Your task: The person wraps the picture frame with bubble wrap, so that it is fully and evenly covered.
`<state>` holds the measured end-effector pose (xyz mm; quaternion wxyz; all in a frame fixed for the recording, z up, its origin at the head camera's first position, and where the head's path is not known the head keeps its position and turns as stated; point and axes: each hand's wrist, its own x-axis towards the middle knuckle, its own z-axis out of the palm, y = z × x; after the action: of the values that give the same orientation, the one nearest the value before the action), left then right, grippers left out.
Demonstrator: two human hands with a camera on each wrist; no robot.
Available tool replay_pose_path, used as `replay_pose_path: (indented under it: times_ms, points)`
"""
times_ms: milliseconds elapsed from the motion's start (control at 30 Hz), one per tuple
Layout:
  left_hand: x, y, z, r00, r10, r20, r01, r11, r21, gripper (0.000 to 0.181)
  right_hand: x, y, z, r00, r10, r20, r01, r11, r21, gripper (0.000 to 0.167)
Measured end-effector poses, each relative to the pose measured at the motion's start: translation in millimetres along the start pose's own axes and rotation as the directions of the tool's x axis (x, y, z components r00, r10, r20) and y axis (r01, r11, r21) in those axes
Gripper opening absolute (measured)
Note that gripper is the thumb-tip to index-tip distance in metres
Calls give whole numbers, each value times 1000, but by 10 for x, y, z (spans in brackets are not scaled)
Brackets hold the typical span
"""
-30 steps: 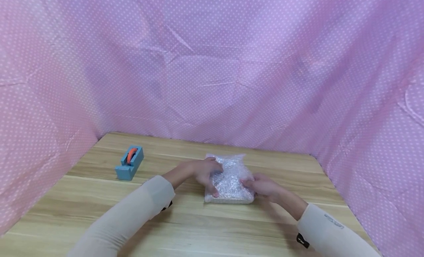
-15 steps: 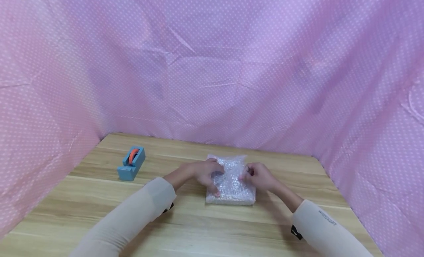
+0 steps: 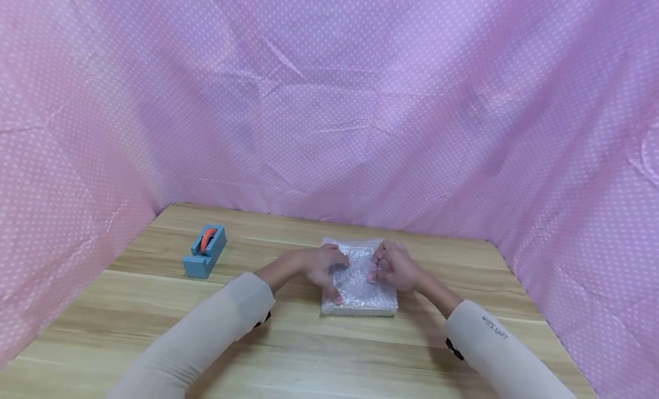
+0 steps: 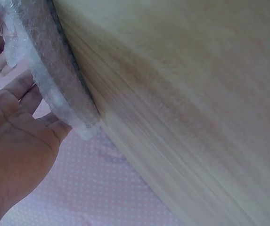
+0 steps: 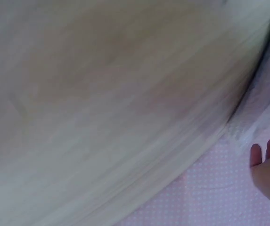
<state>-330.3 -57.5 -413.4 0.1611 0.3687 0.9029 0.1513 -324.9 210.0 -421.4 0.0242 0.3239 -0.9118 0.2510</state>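
Observation:
A flat, squarish package in clear bubble wrap (image 3: 360, 293) lies on the wooden table; what is inside cannot be made out. My left hand (image 3: 322, 268) rests across its left part, thumb and fingers spread. In the left wrist view, the palm of the left hand (image 4: 19, 141) shows beside the wrapped edge (image 4: 61, 70). My right hand (image 3: 400, 267) is over the package's right part, fingers bent, and appears to pinch a loose layer of the wrap. Only some fingers of the right hand (image 5: 269, 157) show in the right wrist view; its fingertip contact is hidden there.
A blue tape dispenser (image 3: 205, 251) with an orange tape roll stands on the left of the wooden table (image 3: 288, 347). Pink dotted cloth (image 3: 329, 130) hangs around the table's back and sides.
My right hand has come from the package's right edge up over its top and a little farther back, its fingers more bent. The left hand has stayed in place on the package.

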Motion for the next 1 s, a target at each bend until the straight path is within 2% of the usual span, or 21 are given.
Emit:
replay_pose_path:
  times_ms: [67, 233, 333, 533, 700, 1000]
  points:
    - [4, 4, 7, 1000, 2, 0, -2, 1000, 3, 98, 1, 27, -10, 999, -32, 17, 33, 999, -18, 28]
    - [16, 23, 9, 1000, 10, 5, -10, 999, 31, 97, 37, 125, -64, 992, -72, 105, 82, 993, -90, 67]
    - [17, 34, -7, 1000, 0, 4, 0, 999, 41, 97, 92, 187, -102, 983, -77, 166, 99, 987, -127, 77]
    - [9, 45, -4, 1000, -12, 7, 12, 999, 43, 99, 171, 226, -151, 963, -114, 245, 151, 978, -141, 79]
    - [-36, 75, 15, 1000, -6, 13, 6, 1000, 13, 100, 177, 211, -159, 952, -106, 287, 155, 976, -153, 73]
    - [-52, 40, 37, 1000, -7, 3, 7, 1000, -29, 99, 175, 230, -101, 957, -125, 261, 169, 974, -154, 69]
